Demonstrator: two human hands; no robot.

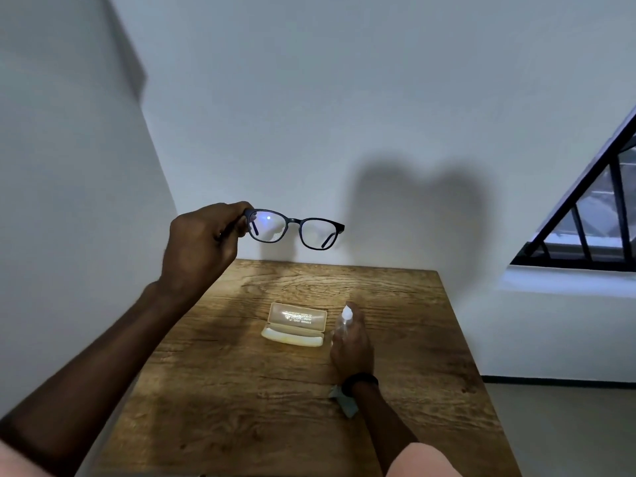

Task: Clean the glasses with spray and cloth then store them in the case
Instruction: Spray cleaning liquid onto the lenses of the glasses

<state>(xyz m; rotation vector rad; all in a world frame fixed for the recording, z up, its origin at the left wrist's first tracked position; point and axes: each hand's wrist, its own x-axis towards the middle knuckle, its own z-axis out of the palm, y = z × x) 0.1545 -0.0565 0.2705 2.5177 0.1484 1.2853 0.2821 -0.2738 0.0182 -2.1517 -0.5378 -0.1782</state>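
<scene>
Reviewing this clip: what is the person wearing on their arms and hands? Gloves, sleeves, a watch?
No gloves: the left hand and right hand are bare, as are both forearms. A black band circles the right wrist; whether it is a watch cannot be told. Pale pink sleeves show at the bottom edge.

One glasses [295, 228], one case [295, 324], one bottle [341, 321]
</scene>
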